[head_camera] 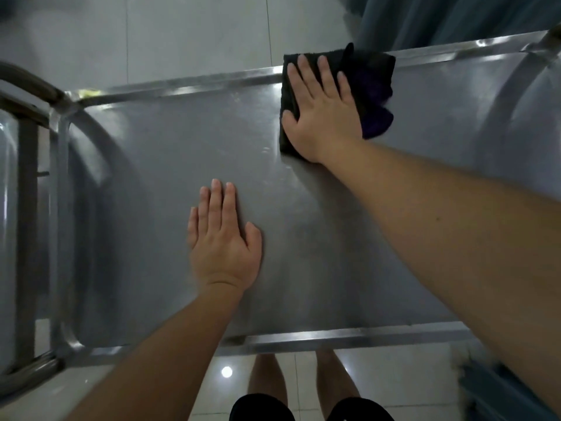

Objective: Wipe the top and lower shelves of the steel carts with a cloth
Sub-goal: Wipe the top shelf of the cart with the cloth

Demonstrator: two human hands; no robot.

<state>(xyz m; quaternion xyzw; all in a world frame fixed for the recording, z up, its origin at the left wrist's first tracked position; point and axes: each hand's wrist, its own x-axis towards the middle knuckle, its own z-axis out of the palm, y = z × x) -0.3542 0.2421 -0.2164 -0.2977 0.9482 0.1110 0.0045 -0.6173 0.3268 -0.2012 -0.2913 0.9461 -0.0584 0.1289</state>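
Observation:
The top shelf of a steel cart (158, 165) fills the head view, seen from straight above. A dark cloth (372, 86), black with a purple fold, lies flat at the shelf's far edge, right of centre. My right hand (321, 110) presses on the cloth with straight, spread fingers. Nearer to me, my left hand (223, 238) rests flat on the bare steel with its fingers straight and together, holding nothing. The lower shelf is hidden under the top one.
A raised steel rim (334, 340) runs along the near edge and another along the far edge. A second steel cart (18, 208) stands close on the left. White floor tiles (188, 34) surround the cart, and a grey-blue curtain (440, 19) hangs at the far right.

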